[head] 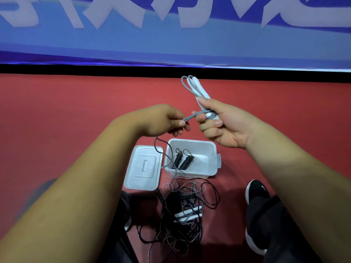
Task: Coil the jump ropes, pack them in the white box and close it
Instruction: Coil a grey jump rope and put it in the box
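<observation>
Both hands hold the grey rope — above the white box.

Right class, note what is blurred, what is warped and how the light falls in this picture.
Head view: the banner is smeared soft; left hand, right hand, rope and box are fairly sharp; the forearms swell toward the lower corners, wide-lens stretch; light is flat and even, no glare.

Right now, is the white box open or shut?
Open. The lid lies on the floor beside the white box, and black rope handles show inside.
</observation>
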Motion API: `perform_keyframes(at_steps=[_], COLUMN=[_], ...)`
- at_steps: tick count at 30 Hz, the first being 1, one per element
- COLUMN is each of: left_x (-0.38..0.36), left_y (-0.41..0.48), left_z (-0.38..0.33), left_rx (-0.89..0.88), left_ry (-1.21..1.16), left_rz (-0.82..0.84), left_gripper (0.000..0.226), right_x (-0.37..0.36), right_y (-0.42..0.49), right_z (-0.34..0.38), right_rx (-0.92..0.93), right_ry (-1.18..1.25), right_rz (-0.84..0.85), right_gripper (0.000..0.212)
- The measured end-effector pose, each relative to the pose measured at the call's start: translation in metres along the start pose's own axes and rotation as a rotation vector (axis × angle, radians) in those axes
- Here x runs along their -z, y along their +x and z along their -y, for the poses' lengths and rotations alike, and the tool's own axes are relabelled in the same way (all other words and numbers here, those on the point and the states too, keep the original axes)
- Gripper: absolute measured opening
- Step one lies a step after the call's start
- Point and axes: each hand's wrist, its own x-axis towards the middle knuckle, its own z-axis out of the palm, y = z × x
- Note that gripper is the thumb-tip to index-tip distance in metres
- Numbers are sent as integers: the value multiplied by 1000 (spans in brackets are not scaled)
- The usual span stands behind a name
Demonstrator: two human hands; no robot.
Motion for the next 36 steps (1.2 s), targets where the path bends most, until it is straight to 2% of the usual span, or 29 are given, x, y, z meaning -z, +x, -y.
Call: perform_keyframes(at_steps=[4, 8, 11, 12, 14, 15, 16, 17, 19, 20, 21, 23, 26, 30, 34, 36], left_x=[0, 2, -2, -3, -5, -4, -3, -1, 2, 2, 3, 4, 5, 8, 12, 15], left_y=[0, 0, 1, 1, 1, 1, 1, 0, -1, -1, -1, 1, 4, 3, 0, -3], left_z=[0, 6, 8, 5, 1, 1, 3, 4, 5, 4, 2, -1, -4, -10, -14, -15], left_rx=[34, 57, 37, 22, -35, -61, -85, -111, -177, -200, -213, -219, -211, -190, -152, -133], left_ry=[15, 233, 142, 95, -12, -84, -146, -188, -254, -293, -329, -382, -410, -439, -467, -450], left_rz=[4, -36, -74, -89, -100, -107, -115, -128, -126, -115, -105, -98, -121, -150, -201, -230], left_gripper=[23, 19, 17, 19, 23, 19, 11, 8, 13, 12, 12, 11, 8, 8, 10, 14], right_x=[-1, -4, -4, -2, 4, 5, 5, 4, 4, 5, 6, 10, 17, 14, 11, 10], right_y=[-3, -9, -13, -13, -10, -10, -10, -9, -5, -3, -2, 0, -1, -2, -1, 0], right_z=[-4, -7, -9, -11, -13, -11, -10, -10, -12, -14, -17, -23, -26, -26, -27, -28], right_rx=[-22, -95, -189, -220, -300, -331, -358, -385, -475, -513, -531, -525, -508, -513, -449, -445], right_ry=[-54, -99, -158, -172, -177, -189, -220, -251, -295, -267, -212, -138, -135, -217, -388, -457], right_rz=[36, 122, 233, 268, 335, 395, 483, 592, 803, 853, 842, 714, 634, 537, 334, 288], right_gripper=[21, 12, 17, 21, 49, 48, 42, 51, 86, 87, 76, 36, 15, 23, 22, 27])
